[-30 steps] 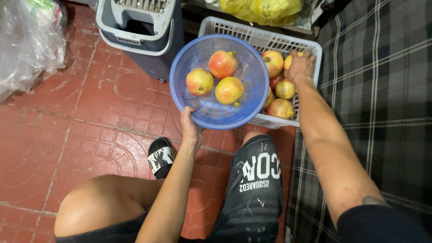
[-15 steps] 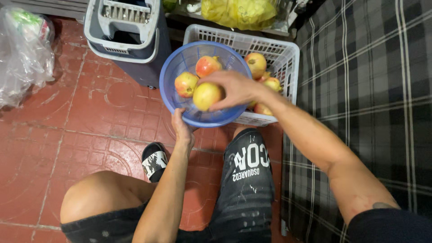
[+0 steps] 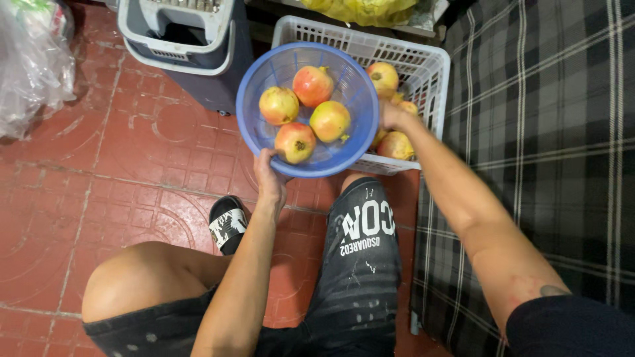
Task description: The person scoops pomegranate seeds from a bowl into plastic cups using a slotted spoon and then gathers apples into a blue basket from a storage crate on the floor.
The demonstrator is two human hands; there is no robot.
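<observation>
A dark plaid cloth (image 3: 549, 132) fills the right side of the view, hanging beside a floor of red patterned tiles (image 3: 99, 185); the person sits above it in dark shorts (image 3: 357, 264), one bare knee (image 3: 142, 277) raised at the left and a black-and-white sandal (image 3: 228, 221) showing between the legs. At the top stands a grey and dark blue bin (image 3: 192, 46), with a clear plastic bag (image 3: 33, 59) at the far left and a yellow bag (image 3: 364, 8) at the top edge. Just right of the bin lies a white slotted plastic basket (image 3: 423, 63) holding several pomegranates (image 3: 383, 76). Over its left part hangs a round blue mesh bowl (image 3: 307, 109); the left hand (image 3: 270, 175) grips its near rim, fingers closed on the edge from below. Inside the bowl lie four fruits, touching one another: a red one (image 3: 313, 86) at the back, a yellowish one (image 3: 278, 106) at the left, a yellow-orange one (image 3: 329, 121) at the right, a red one (image 3: 295, 142) nearest. The right hand (image 3: 389, 118) reaches into the white basket just behind the bowl's right edge; the bowl hides most of its fingers, so I cannot tell whether they are closed, though they seem to rest among the fruit there.
</observation>
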